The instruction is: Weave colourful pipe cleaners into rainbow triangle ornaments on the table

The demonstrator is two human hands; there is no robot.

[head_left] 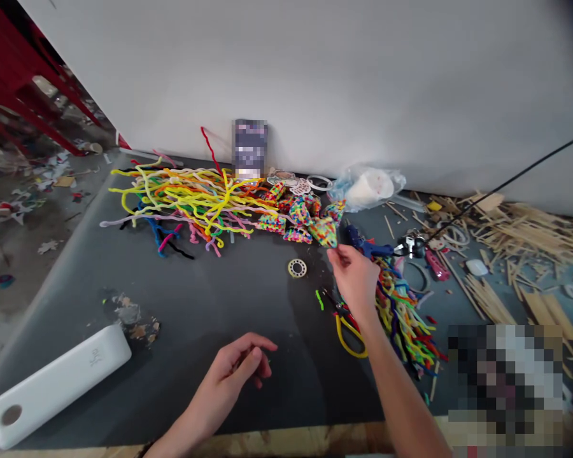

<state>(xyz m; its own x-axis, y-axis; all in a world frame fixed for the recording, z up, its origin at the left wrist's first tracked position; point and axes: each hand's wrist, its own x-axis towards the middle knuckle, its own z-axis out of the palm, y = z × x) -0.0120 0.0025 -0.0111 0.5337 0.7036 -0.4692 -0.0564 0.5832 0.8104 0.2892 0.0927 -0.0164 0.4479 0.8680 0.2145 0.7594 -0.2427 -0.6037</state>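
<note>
My right hand (356, 275) reaches forward over the dark table (195, 299), its fingertips pinching a multicoloured woven pipe-cleaner piece (325, 231) at the edge of a row of similar woven pieces (293, 213). My left hand (241, 369) hovers low near the table's front edge, fingers loosely curled around something small and dark that I cannot make out. A big tangle of colourful pipe cleaners (186, 200) lies at the back left. A second bundle of pipe cleaners (403, 315) lies just right of my right wrist.
A blue glue gun (363, 243), a small ring (297, 268), scissors with yellow handles (346, 327), a white power bank (60, 381), a plastic bag (370, 187) and wooden sticks (516, 242) lie around. A white wall stands behind.
</note>
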